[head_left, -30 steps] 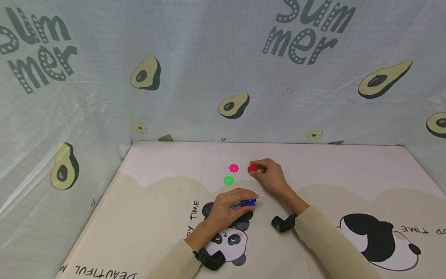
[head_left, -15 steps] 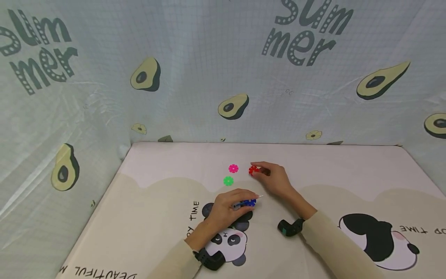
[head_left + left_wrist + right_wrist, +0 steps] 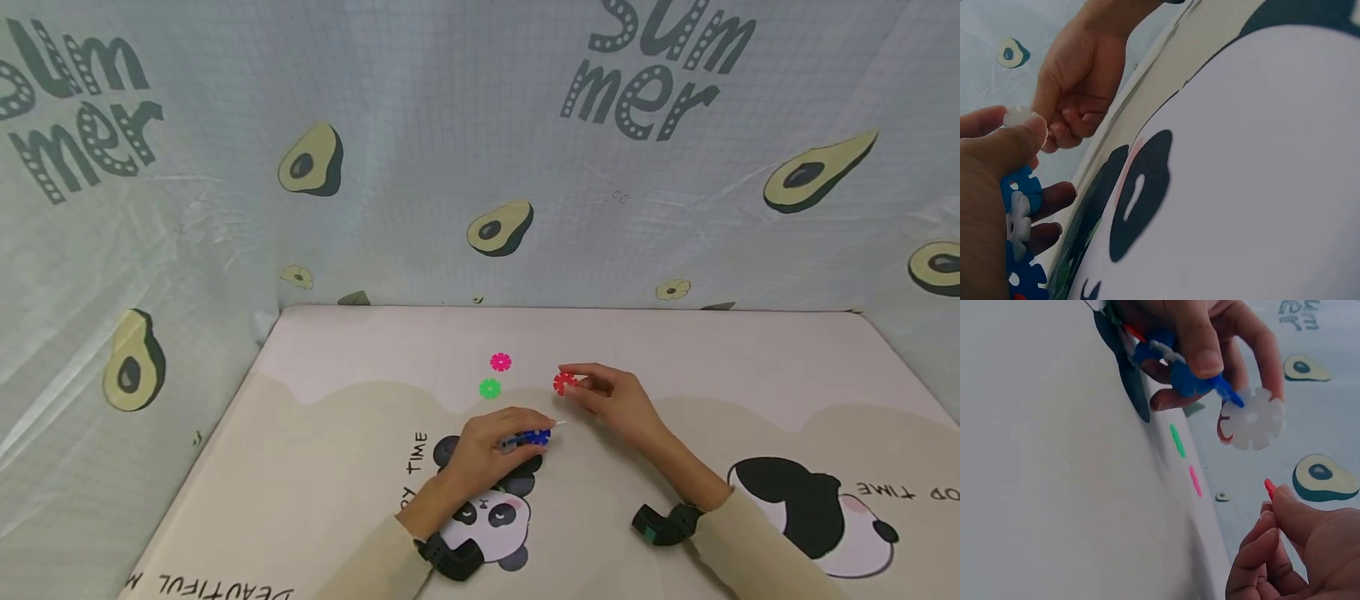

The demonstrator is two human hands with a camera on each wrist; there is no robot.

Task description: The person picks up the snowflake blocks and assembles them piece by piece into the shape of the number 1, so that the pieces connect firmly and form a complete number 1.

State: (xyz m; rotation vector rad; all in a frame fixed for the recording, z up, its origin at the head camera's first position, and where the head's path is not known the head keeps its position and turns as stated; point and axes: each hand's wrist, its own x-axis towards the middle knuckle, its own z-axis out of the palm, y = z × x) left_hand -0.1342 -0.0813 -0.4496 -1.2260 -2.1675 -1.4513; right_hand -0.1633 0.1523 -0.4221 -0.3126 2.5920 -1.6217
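Note:
In the head view my left hand (image 3: 487, 442) grips a joined chain of notched plastic discs over the panda print. Blue discs (image 3: 1188, 380) alternate with white ones in the chain, and a translucent white disc (image 3: 1257, 419) forms its outer end. Part of the chain is hidden by the palm, where a bit of red (image 3: 1019, 296) shows. My right hand (image 3: 626, 408) pinches a red notched disc (image 3: 564, 383) between thumb and fingers, seen edge-on in the right wrist view. That red disc is apart from the chain, to its upper right.
A pink disc (image 3: 500, 362) and a green disc (image 3: 490, 388) lie on the table beyond my left hand. The printed tabletop (image 3: 337, 467) ends at a patterned curtain (image 3: 405, 167) behind. Black wrist cameras sit on both forearms.
My right hand has moved right and toward me with the red disc, away from the pink and green ones. My left hand stays in place with the chain.

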